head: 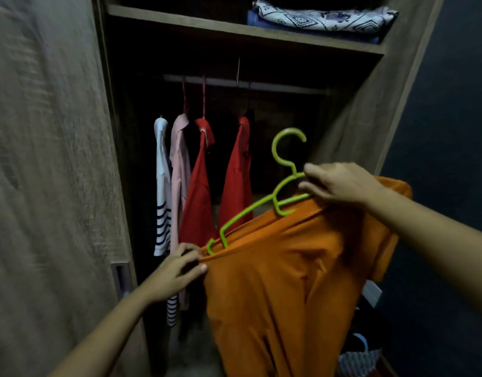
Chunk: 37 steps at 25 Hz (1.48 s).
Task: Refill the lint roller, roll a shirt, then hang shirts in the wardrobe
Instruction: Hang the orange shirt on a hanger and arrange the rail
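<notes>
An orange shirt [289,268] hangs partly on a lime green hanger [250,210] in front of the open wardrobe. My right hand [340,185] grips the hanger's right arm together with the shirt's collar. At the shirt's left shoulder, beside the hanger's left tip, my left hand [177,270] pinches the fabric. The hanger's hook [287,144] points up, well below the wardrobe rail [275,86]. The right half of the hanger is hidden under the shirt and my hand.
On the rail hang a white striped shirt [161,186], a pink shirt [180,170] and two red shirts [200,186]. Folded patterned cloth [321,19] lies on the top shelf. The wardrobe door [49,172] stands at the left; a dark wall is at the right.
</notes>
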{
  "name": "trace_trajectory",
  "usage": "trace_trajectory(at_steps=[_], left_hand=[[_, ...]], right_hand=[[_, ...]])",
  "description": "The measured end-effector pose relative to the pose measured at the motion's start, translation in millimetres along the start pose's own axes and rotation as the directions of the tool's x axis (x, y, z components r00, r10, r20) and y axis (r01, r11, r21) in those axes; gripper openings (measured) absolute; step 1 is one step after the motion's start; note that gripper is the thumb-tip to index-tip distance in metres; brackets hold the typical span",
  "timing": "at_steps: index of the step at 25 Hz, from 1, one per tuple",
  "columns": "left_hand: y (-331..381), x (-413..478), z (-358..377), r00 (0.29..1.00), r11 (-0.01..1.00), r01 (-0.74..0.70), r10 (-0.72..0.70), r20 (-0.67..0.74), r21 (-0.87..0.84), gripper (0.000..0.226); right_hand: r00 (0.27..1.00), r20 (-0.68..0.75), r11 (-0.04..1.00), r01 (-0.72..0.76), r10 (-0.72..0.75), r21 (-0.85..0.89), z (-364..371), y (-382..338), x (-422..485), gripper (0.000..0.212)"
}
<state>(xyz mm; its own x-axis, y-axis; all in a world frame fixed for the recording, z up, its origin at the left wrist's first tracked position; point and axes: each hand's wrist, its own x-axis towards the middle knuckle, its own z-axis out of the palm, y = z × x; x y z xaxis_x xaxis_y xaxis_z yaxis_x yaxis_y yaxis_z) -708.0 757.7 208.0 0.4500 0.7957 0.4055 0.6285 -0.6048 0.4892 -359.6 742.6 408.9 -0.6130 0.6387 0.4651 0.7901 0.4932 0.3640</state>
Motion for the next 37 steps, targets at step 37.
trace_trajectory(at_steps=[37], left_hand=[[40, 8, -117, 0.913, 0.973, 0.025, -0.116, -0.392, -0.231, 0.028]], right_hand=[[0.915, 0.337, 0.327, -0.395, 0.22, 0.859, 36, -25, -12, 0.021]])
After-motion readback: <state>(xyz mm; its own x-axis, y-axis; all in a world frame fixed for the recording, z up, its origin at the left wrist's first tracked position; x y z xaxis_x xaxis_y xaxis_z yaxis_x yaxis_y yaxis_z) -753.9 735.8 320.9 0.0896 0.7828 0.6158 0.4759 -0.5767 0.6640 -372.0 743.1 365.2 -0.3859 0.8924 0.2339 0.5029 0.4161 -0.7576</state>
